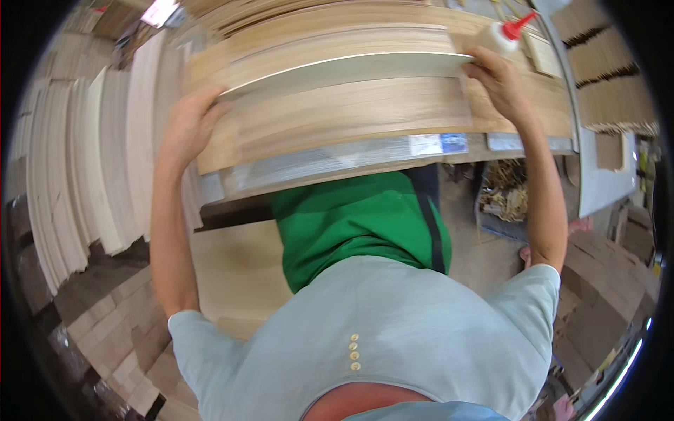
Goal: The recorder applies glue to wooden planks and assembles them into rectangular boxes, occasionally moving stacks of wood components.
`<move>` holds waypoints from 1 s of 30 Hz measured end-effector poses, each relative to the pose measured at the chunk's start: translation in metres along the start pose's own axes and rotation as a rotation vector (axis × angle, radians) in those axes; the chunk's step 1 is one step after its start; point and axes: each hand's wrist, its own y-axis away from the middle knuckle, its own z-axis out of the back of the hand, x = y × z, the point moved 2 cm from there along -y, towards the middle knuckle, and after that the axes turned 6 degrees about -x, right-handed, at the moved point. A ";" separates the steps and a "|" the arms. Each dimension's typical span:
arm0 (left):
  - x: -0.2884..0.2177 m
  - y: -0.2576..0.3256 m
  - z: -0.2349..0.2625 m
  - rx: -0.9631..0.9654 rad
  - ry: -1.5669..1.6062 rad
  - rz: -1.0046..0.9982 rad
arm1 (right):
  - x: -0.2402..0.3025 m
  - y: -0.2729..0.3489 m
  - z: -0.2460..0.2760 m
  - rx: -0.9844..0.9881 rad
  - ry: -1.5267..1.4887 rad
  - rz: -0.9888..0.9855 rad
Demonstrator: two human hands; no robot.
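A long, thin, pale wood strip spans the space between my hands, tilted on its edge above the workbench. At its left end my left hand, slightly blurred, has thumb and fingers closed on the strip. The right end is pinched between the thumb and fingers of my right hand. Below the strip a flat wooden board lies along the front of the bench. More boards lie stacked just behind it. Close to my right hand stands a white squeeze bottle with a red nozzle.
Tall stacks of wooden boards stand at the left. A grey strip runs along the bench's front edge. Beneath the bench at right sits a bin of wood scraps. More stacked wood is at the far right.
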 end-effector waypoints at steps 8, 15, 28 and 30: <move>-0.019 -0.016 -0.006 0.013 0.058 -0.046 | -0.007 0.003 0.019 0.032 0.037 -0.115; -0.074 -0.021 -0.011 -0.041 -0.187 -0.154 | 0.016 0.009 0.002 -0.007 -0.043 0.077; -0.098 -0.037 -0.037 -0.122 -0.029 -0.174 | -0.170 0.004 0.128 -0.493 0.438 -0.731; -0.099 -0.035 -0.037 -0.142 -0.015 -0.172 | -0.178 0.005 0.126 -0.447 0.354 -0.745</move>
